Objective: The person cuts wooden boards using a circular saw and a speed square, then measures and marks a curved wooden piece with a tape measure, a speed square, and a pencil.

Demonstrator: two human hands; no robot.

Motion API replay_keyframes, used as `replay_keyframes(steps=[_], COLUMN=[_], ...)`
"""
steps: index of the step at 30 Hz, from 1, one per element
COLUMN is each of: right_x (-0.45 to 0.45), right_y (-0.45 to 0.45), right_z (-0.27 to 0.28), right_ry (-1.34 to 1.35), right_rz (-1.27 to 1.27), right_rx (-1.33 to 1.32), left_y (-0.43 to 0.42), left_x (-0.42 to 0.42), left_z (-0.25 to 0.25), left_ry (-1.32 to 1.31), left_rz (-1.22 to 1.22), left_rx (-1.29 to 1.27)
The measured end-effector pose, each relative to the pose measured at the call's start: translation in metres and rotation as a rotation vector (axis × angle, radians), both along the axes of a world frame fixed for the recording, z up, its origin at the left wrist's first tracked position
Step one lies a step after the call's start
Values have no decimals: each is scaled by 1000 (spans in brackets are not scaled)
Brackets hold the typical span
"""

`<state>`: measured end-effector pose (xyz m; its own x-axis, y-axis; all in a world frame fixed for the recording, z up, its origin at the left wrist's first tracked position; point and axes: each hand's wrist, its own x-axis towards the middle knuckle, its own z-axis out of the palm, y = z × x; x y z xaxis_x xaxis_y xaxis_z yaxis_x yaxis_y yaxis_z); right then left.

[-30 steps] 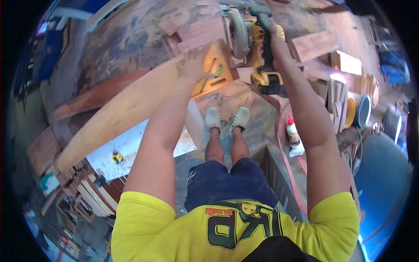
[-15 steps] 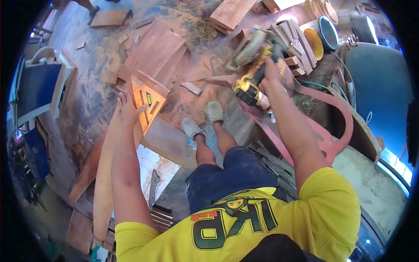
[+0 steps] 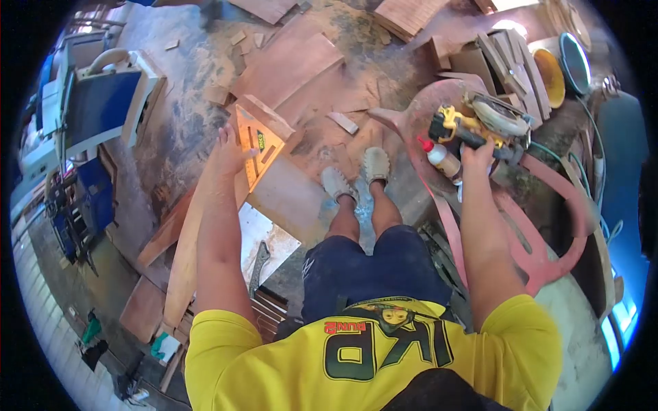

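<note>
Left hand (image 3: 232,152): arm stretched forward and slightly outward, palm down, at the upper end of a long pale board (image 3: 184,270). Fingers extended, pointing away from the body; thumb spread wide to the right, across the near left edge of an orange set square (image 3: 260,141). How firmly it presses cannot be told.

Right hand (image 3: 478,159): arm stretched forward, elbow nearly straight, fingers closed around the dark handle of a yellow-and-black circular saw (image 3: 490,127). Saw on its side, battery end to the left, round guard to the right, above a pink curved piece (image 3: 541,268); whether it rests there cannot be told.

Containers: one bottle (image 3: 444,162), red cap, tilted in view, just left of the right hand and below the saw's battery end; contents not discernible. One blue-rimmed round vessel (image 3: 574,64) and one yellow round vessel (image 3: 550,77), side by side at upper right, on their sides; insides too unclear to itemise.

Set square: right of the left fingers, under the thumb, its top edge against a short strip of reddish wood (image 3: 269,118).

Also listed: reddish boards (image 3: 291,72) on the dusty floor beyond the set square; stacked wood offcuts (image 3: 517,68) beyond the saw; white panel (image 3: 279,238), right of the left forearm, with a grey handled tool (image 3: 258,267) at its near edge.
</note>
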<state>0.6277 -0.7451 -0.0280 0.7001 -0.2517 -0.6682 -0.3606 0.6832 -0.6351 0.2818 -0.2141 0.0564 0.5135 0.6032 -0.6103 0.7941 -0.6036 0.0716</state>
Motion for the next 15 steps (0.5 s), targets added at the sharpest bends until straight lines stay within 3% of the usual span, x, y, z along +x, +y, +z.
replay_keyframes(steps=[1,2,4,6,8,9,11,12,14,15], right_x=[-6,-3,-9,-15,-19,-20,-16,-20,-32,-40], right_y=[5,-14,-7,-11,-9,-13,-27,-25,-14,-8], right_z=[15,-7,8,14,35,36,31,38,56,56], right_ry=[75,52,68,137,207,207,453,450,483,495], right_rz=[-6,46,52,160,270,293,496,515,979,1056], right_rx=[-48,-10,-80,-190,-161,-155,-123,-121,-279,-296], left_y=[-5,-11,-26,-45,-74,-85,-102,-104,-103,-102], left_x=[6,13,24,43,10,10,6,2,-6,-13], left_z=[8,16,33,57,-21,-23,-22,-19,-13,-17], left_ry=[26,34,6,-65,-177,-173,-189,-187,-121,-121], left_rz=[-7,11,-130,-22,136,156,161,179,189,201], left_rx=[-11,6,110,29,164,175,274,282,243,246])
